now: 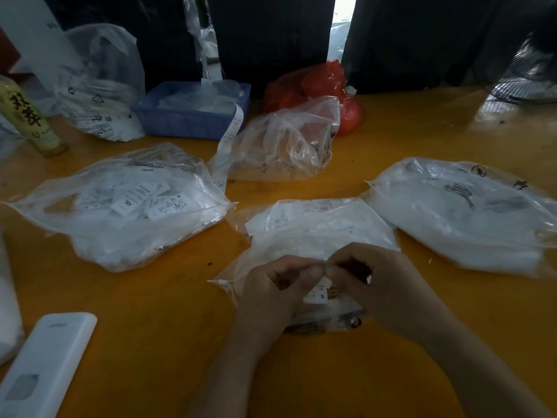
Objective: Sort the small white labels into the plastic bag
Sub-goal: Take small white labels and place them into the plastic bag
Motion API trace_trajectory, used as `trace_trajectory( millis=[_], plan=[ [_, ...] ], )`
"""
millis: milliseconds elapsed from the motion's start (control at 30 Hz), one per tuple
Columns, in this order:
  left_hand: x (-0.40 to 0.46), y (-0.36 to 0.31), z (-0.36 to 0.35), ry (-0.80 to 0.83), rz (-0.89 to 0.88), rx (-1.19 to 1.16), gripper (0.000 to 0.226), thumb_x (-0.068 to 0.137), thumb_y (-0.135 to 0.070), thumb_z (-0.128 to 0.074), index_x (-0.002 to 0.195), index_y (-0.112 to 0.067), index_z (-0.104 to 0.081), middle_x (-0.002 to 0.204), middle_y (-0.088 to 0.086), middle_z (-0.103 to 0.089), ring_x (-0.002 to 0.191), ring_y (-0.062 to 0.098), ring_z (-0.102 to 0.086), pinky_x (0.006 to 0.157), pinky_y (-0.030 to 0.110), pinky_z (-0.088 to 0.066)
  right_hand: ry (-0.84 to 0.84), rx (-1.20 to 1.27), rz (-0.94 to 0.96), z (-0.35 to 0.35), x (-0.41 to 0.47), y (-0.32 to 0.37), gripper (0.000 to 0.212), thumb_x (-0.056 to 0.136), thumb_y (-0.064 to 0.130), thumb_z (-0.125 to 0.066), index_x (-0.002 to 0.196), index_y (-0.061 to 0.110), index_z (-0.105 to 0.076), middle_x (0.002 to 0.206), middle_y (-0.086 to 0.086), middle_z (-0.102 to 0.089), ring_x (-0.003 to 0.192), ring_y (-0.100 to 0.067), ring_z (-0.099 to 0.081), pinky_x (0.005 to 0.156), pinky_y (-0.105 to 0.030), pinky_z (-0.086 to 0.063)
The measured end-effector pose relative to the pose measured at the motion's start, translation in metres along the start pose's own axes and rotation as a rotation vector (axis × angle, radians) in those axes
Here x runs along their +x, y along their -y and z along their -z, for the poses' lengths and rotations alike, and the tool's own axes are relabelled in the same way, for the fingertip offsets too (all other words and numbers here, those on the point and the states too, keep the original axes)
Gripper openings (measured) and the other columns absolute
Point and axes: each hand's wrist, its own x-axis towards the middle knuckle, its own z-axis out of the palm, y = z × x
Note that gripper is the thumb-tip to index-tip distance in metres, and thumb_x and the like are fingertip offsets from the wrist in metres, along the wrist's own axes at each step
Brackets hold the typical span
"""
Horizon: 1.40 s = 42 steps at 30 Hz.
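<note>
Near the bench's (150,297) front edge, a small white label (317,295) is pinched by both hands, left grip (272,292) and right grip (381,289), over the plastic bag (316,233). Its letter should be read first, then it should be slipped gently inside. Farther back, more bags are laid.

Bags (126,206) of thin clear plastic, crinkled and glossy. Table (168,300): smooth matt orange-yellow surface, possibly painted wood. Labels (316,294) look like matt white paper.

Near the table's (156,297) front edge, both hands, left (272,292) and right (382,289), apparently pinch a small white label (317,294) over a clear plastic bag (319,233).
</note>
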Motion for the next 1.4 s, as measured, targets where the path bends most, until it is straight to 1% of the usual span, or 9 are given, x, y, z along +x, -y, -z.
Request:
trace_trajectory(
  millis=[100, 167, 300, 400, 500, 600, 667, 867, 1400],
  plan=[
    [0.001, 0.0, -0.001, -0.026, 0.018, -0.015, 0.023, 0.086, -0.046, -0.074, 0.096, -0.029, -0.085, 0.092, -0.01, -0.082, 0.085, 0.005, -0.077, 0.071, 0.014, -0.056, -0.103, 0.284, -0.211, -0.007, 0.006, -0.003, 0.029, 0.094, 0.054, -0.051, 0.095, 0.032, -0.07, 0.075, 0.014, -0.067, 0.061, -0.002, -0.06, 0.059, -0.02, -0.045],
    [0.001, 0.001, -0.001, -0.011, 0.003, 0.018, 0.022, 0.087, -0.047, -0.074, 0.097, -0.031, -0.085, 0.093, -0.011, -0.082, 0.085, 0.005, -0.076, 0.07, 0.015, -0.057, 0.008, 0.4, -0.295, -0.01, 0.01, -0.002, 0.043, 0.086, 0.067, -0.048, 0.086, 0.032, -0.073, 0.067, 0.008, -0.064, 0.058, -0.007, -0.056, 0.06, -0.029, -0.045],
    [0.001, 0.004, -0.001, -0.022, -0.034, 0.039, 0.02, 0.087, -0.057, -0.075, 0.089, -0.038, -0.083, 0.087, -0.008, -0.08, 0.08, 0.007, -0.075, 0.069, 0.018, -0.057, 0.155, 0.461, -0.266, -0.01, 0.014, -0.003, 0.027, 0.092, 0.052, -0.065, 0.082, 0.03, -0.075, 0.074, -0.007, -0.068, 0.062, -0.014, -0.059, 0.063, -0.034, -0.047],
    [0.003, 0.007, -0.001, -0.074, -0.012, -0.007, 0.022, 0.082, -0.061, -0.073, 0.092, -0.043, -0.083, 0.098, -0.013, -0.081, 0.089, 0.005, -0.076, 0.075, 0.018, -0.059, 0.033, 0.457, -0.279, -0.008, 0.014, -0.009, 0.022, 0.094, 0.043, -0.066, 0.083, 0.026, -0.075, 0.07, -0.008, -0.068, 0.06, -0.017, -0.061, 0.062, -0.034, -0.049],
    [0.006, 0.009, -0.002, -0.112, 0.053, -0.127, 0.036, 0.077, -0.065, -0.078, 0.102, -0.041, -0.083, 0.113, -0.011, -0.08, 0.101, 0.012, -0.076, 0.087, 0.036, -0.063, -0.115, 0.61, -0.354, -0.007, 0.01, -0.017, 0.013, 0.095, 0.03, -0.067, 0.085, 0.023, -0.074, 0.076, -0.009, -0.074, 0.065, -0.022, -0.07, 0.067, -0.036, -0.056],
    [0.007, 0.007, 0.0, -0.159, 0.08, -0.225, 0.037, 0.076, -0.062, -0.082, 0.098, -0.033, -0.084, 0.097, 0.001, -0.081, 0.071, 0.009, -0.069, 0.065, 0.027, -0.058, -0.133, 0.717, -0.396, -0.009, 0.005, -0.023, 0.018, 0.087, 0.02, -0.074, 0.103, 0.015, -0.069, 0.082, -0.012, -0.075, 0.078, -0.028, -0.075, 0.079, -0.046, -0.062],
    [0.007, 0.008, 0.002, -0.156, 0.101, -0.337, 0.03, 0.075, -0.05, -0.082, 0.093, -0.026, -0.085, 0.092, 0.007, -0.08, 0.059, 0.01, -0.063, 0.052, 0.021, -0.05, -0.12, 0.721, -0.386, -0.01, 0.002, -0.023, 0.033, 0.08, 0.024, -0.078, 0.11, 0.019, -0.068, 0.088, -0.008, -0.076, 0.082, -0.026, -0.075, 0.08, -0.04, -0.063],
    [0.009, 0.005, 0.0, -0.136, 0.12, -0.546, 0.025, 0.081, -0.013, -0.079, 0.107, -0.015, -0.079, 0.102, 0.015, -0.081, 0.095, 0.023, -0.079, 0.061, 0.02, -0.059, -0.095, 0.701, -0.314, -0.008, -0.004, -0.019, 0.02, 0.076, 0.037, -0.075, 0.094, 0.026, -0.075, 0.088, -0.006, -0.077, 0.082, -0.022, -0.075, 0.078, -0.033, -0.062],
    [0.01, 0.007, -0.002, -0.116, 0.099, -0.65, 0.025, 0.081, -0.029, -0.081, 0.097, -0.011, -0.082, 0.104, 0.021, -0.079, 0.103, 0.037, -0.077, 0.085, 0.028, -0.062, -0.217, 0.687, -0.195, -0.006, 0.001, -0.006, 0.021, 0.084, 0.03, -0.071, 0.101, 0.019, -0.072, 0.083, -0.008, -0.076, 0.078, -0.024, -0.075, 0.072, -0.03, -0.062]
  ],
)
